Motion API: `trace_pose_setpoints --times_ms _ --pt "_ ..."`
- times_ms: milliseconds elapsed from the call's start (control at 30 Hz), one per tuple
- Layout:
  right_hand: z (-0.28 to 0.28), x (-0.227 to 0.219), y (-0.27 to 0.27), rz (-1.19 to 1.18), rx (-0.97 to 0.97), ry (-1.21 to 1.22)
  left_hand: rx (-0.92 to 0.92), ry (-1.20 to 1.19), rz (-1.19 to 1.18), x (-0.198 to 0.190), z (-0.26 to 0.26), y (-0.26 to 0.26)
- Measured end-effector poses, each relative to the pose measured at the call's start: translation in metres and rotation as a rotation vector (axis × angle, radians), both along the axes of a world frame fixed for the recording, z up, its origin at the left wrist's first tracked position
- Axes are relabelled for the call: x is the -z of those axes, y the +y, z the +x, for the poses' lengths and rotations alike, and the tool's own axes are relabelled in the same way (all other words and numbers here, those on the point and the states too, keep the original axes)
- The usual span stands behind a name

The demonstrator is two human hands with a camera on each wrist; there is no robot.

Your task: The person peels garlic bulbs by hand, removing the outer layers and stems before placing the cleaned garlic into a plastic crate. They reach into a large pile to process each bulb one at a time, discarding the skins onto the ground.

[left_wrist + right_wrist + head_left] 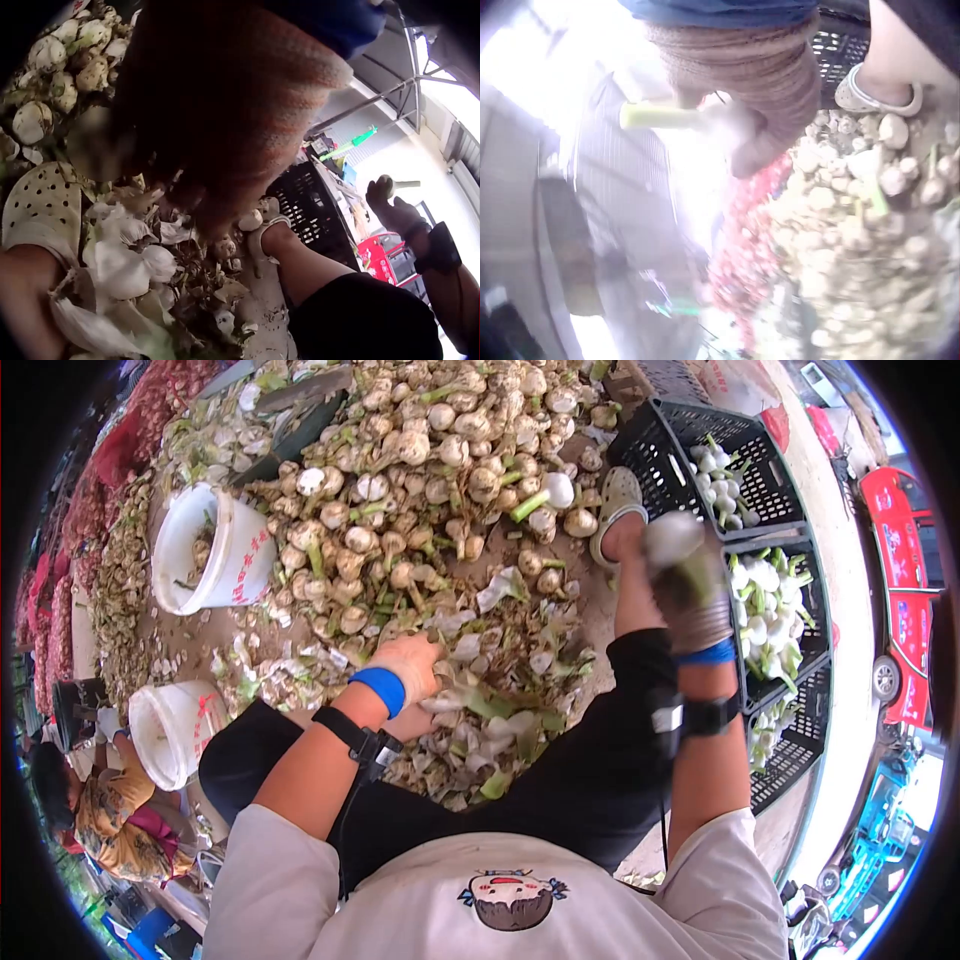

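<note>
My right hand (697, 595), in a knit glove and blurred, is raised beside the black crates at the right. It grips a garlic bulb (675, 538); in the right wrist view its cut green stem (660, 116) points away from the fingers. Low over loose garlic skins (490, 740) is my gloved left hand (405, 663), fingers hanging loosely. The left wrist view shows that hand (240, 97) dark and close, with pale skins (120, 270) below it. Beyond it spreads a heap of untrimmed garlic bulbs (430, 460).
Black crates (790, 510) stand at my right, two holding trimmed white garlic (770, 610). Two white buckets (240, 560) are at the left. A clog (618, 495) on my foot sits by the heap. Another person (125, 810) is at the far left; a red vehicle (905, 620) is at the right.
</note>
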State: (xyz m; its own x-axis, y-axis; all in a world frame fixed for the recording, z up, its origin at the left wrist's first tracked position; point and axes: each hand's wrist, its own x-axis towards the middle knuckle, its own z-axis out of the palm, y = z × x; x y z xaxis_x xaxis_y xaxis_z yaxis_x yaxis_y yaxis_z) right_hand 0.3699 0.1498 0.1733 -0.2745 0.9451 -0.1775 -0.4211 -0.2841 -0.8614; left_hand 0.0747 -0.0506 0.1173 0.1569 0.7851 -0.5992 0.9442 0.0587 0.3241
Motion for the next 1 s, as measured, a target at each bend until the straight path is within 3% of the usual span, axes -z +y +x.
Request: trace_pose_setpoints --times_ms 33,67,100,133,200,233,267,333,367,467,533,567,600,667,700,733,800,867,933,1000 --pt "-0.005 -0.032 0.016 -0.26 0.129 0.398 -0.001 -0.002 0.01 0.011 -0.002 0.012" --pt "-0.006 -0.043 0.04 -0.356 0.33 0.335 -0.147 -0.026 -0.006 0.023 -0.004 0.026" --pt "-0.01 -0.018 0.068 -0.295 0.244 0.169 -0.293 -0.049 -0.027 0.031 -0.006 0.037" --pt "-0.014 0.011 0.089 -0.234 0.159 0.006 -0.294 -0.048 -0.026 0.032 -0.005 0.051" --pt "-0.063 0.034 0.097 -0.092 -0.072 -0.667 -0.553 -0.092 0.186 0.029 0.0 0.084" --pt "-0.074 0.067 0.112 0.201 -0.19 -1.09 -0.517 -0.062 0.246 0.047 -0.005 0.104" --pt "-0.085 0.099 0.127 0.517 -0.307 -1.498 -0.527 -0.057 0.424 0.03 -0.002 0.123" --pt "-0.118 0.105 0.128 0.62 -0.458 -1.657 -0.361 0.081 0.724 0.019 -0.005 0.155" --pt "-0.126 0.113 0.132 0.625 -0.537 -1.715 -0.359 0.084 0.715 0.015 -0.004 0.174" --pt "-0.132 0.114 0.146 0.463 -0.692 -1.664 0.08 0.442 0.657 0.015 0.007 0.216" --pt "-0.126 0.099 0.142 0.466 -0.645 -1.766 0.142 0.529 0.441 0.037 0.007 0.24" --pt "-0.11 0.091 0.147 0.461 -0.597 -1.695 0.139 0.545 0.543 0.062 0.006 0.247" --pt "-0.093 0.084 0.149 0.456 -0.555 -1.622 0.174 0.53 0.511 0.056 0.006 0.249" --pt "-0.04 0.072 0.16 0.313 -0.32 -0.94 0.183 0.509 0.598 0.052 0.001 0.244" --pt "-0.036 0.036 0.143 0.107 -0.037 -0.593 0.189 0.499 0.605 0.045 0.004 0.235" --pt "-0.015 0.027 0.145 -0.071 0.077 -0.161 0.074 0.395 0.563 0.035 0.004 0.222" --pt "-0.022 -0.017 0.098 -0.382 0.314 -0.161 -0.238 0.139 0.395 0.011 0.008 0.195" --pt "-0.032 0.009 0.053 -0.277 -0.249 -0.475 -0.715 -0.573 0.394 0.033 0.015 0.156" --pt "-0.074 0.005 -0.034 -0.171 -0.373 -0.455 -0.924 -1.417 0.092 0.009 0.034 0.105" --pt "-0.093 0.028 -0.083 0.297 -0.347 -0.786 -0.517 -1.116 0.759 -0.018 0.048 0.06"
